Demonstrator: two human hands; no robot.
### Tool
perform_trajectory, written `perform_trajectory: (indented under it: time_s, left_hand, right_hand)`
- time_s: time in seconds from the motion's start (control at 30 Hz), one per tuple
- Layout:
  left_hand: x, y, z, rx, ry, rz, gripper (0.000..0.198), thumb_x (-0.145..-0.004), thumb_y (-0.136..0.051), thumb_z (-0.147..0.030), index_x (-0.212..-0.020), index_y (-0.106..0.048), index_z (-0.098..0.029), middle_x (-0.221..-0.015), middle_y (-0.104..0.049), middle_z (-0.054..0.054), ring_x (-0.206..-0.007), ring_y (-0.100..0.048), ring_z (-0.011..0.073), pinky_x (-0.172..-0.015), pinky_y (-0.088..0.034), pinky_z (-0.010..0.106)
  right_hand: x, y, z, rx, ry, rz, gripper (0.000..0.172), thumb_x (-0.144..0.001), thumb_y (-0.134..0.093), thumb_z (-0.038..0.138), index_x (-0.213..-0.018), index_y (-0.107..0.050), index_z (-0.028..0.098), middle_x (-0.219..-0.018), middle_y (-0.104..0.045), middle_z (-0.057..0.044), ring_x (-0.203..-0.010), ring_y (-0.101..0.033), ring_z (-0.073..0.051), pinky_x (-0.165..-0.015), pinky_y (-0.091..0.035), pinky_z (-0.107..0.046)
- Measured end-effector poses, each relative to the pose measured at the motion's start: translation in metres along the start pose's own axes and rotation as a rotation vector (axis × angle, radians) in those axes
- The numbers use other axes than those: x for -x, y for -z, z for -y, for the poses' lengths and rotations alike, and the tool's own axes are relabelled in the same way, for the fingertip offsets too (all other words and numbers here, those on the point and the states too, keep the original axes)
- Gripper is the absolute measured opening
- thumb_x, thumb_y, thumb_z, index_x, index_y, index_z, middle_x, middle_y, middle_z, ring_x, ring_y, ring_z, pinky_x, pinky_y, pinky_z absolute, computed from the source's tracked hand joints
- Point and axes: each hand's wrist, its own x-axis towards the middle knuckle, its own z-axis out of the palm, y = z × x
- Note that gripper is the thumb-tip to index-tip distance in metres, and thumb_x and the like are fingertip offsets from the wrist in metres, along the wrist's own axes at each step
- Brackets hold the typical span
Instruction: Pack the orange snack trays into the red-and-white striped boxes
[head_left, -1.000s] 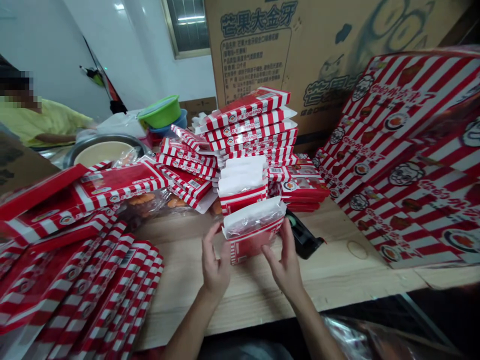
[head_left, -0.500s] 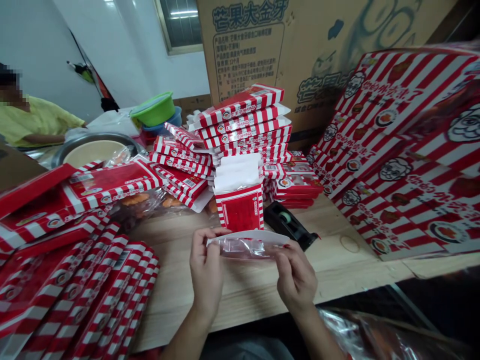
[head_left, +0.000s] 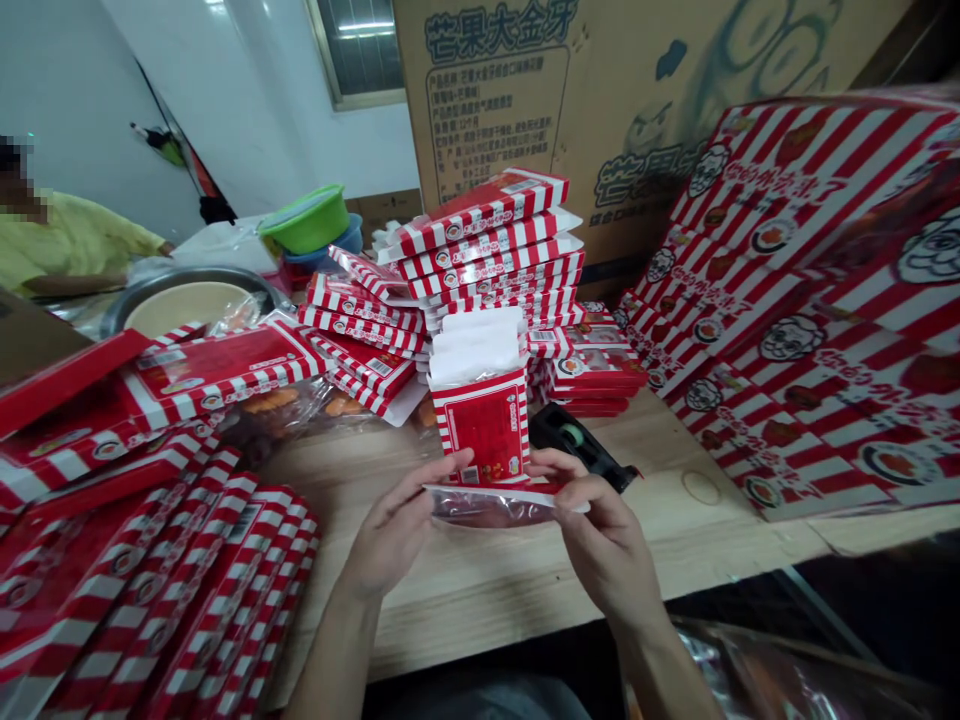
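a box lying crosswise between two hands

its long edge runs left to right, just this side of the upright boxes. the right hand pinches the right end; the left hand has fingers stretched along the left end, though from here i can't tell whether they grip. neither hand is nearer: the box sits at both sets of fingertips.

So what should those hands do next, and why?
Probably fold the white flap down over the clear plastic: the plastic shows uncovered beside it, the right hand pinches the flap's right end, and the left hand is at its left end.
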Motion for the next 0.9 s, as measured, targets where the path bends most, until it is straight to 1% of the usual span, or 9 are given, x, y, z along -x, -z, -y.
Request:
perform_trajectory:
  time_s: [0.03,0.17,0.3,0.37,0.43,0.53,0.63,0.8,0.9]
  left_hand:
    - [0.0,0.002,-0.002,-0.039,0.014,0.023,0.025,-0.082,-0.059,-0.025,-0.106,-0.068,-0.03,-0.125,-0.061,0.004,-0.12,-0.052,0.0206,-0.1,-0.04,0.037]
    - [-0.005,0.005,-0.009,-0.093,0.1,0.113,0.017,-0.079,-0.063,-0.02,-0.09,-0.073,-0.029,-0.113,-0.068,0.004,-0.111,-0.059,0.023,-0.099,-0.04,0.044]
    - [-0.011,0.003,-0.01,-0.209,-0.006,0.063,0.019,-0.081,-0.06,-0.022,-0.067,-0.073,-0.023,-0.112,-0.068,0.006,-0.108,-0.06,0.0255,-0.097,-0.041,0.047]
    - [-0.01,0.003,-0.01,-0.314,-0.075,0.07,0.017,-0.081,-0.059,-0.02,-0.071,-0.072,-0.023,-0.117,-0.065,0.006,-0.108,-0.06,0.0244,-0.094,-0.045,0.044]
    - [-0.009,0.003,-0.011,-0.435,-0.125,0.122,0.013,-0.08,-0.061,-0.018,-0.084,-0.071,-0.024,-0.121,-0.062,0.007,-0.111,-0.058,0.0233,-0.094,-0.045,0.041]
    - [-0.007,0.002,-0.015,-0.584,-0.16,0.112,0.018,-0.08,-0.061,-0.019,-0.096,-0.067,-0.025,-0.114,-0.066,0.008,-0.107,-0.06,0.0205,-0.092,-0.048,0.036]
    - [-0.008,0.002,-0.019,-0.683,-0.156,0.04,0.014,-0.083,-0.057,-0.018,-0.093,-0.067,-0.022,-0.101,-0.071,0.007,-0.096,-0.065,0.0178,-0.085,-0.052,0.032]
    - [-0.01,0.008,-0.021,-0.844,-0.344,0.155,0.015,-0.084,-0.058,-0.015,-0.091,-0.068,-0.023,-0.104,-0.071,0.007,-0.1,-0.065,0.0169,-0.09,-0.05,0.033]
    - [-0.007,0.011,-0.019,-0.934,-0.445,0.175,0.019,-0.083,-0.059,-0.015,-0.096,-0.067,-0.025,-0.107,-0.07,0.007,-0.098,-0.066,0.0165,-0.084,-0.053,0.03]
  right_hand:
    - [-0.001,-0.001,0.001,-0.007,-0.002,0.016,0.004,-0.085,-0.061,0.027,-0.081,-0.06,0.026,-0.117,-0.059,-0.002,-0.106,-0.057,-0.02,-0.09,-0.046,-0.037]
    - [-0.004,-0.007,0.013,0.084,-0.026,0.026,0.017,-0.08,-0.067,0.035,-0.075,-0.057,0.023,-0.113,-0.06,-0.005,-0.107,-0.056,-0.022,-0.085,-0.049,-0.035]
    - [-0.007,-0.012,0.024,0.339,-0.039,0.008,0.006,-0.081,-0.065,0.027,-0.083,-0.063,0.022,-0.102,-0.065,-0.007,-0.1,-0.061,-0.022,-0.084,-0.051,-0.036]
    - [-0.008,-0.012,0.025,0.426,-0.015,0.027,0.011,-0.081,-0.065,0.025,-0.091,-0.065,0.023,-0.096,-0.067,-0.006,-0.097,-0.062,-0.021,-0.084,-0.051,-0.034]
    - [-0.009,-0.011,0.024,0.452,0.008,0.035,0.01,-0.081,-0.064,0.022,-0.091,-0.066,0.023,-0.093,-0.069,-0.005,-0.094,-0.063,-0.02,-0.084,-0.052,-0.034]
    - [-0.01,-0.008,0.022,0.422,0.021,0.061,0.007,-0.083,-0.063,0.022,-0.088,-0.068,0.022,-0.092,-0.07,-0.005,-0.09,-0.065,-0.019,-0.087,-0.052,-0.037]
    - [-0.015,-0.003,0.025,0.357,-0.013,0.122,0.007,-0.082,-0.065,0.027,-0.084,-0.07,0.023,-0.092,-0.072,-0.005,-0.089,-0.067,-0.02,-0.086,-0.053,-0.039]
    - [-0.036,0.008,0.035,0.241,-0.138,0.287,0.012,-0.079,-0.069,0.034,-0.084,-0.073,0.025,-0.095,-0.073,-0.004,-0.087,-0.069,-0.018,-0.079,-0.056,-0.034]
    - [-0.043,0.017,0.034,0.271,-0.119,0.389,0.013,-0.08,-0.067,0.036,-0.089,-0.073,0.029,-0.097,-0.073,-0.003,-0.088,-0.069,-0.018,-0.081,-0.056,-0.035]
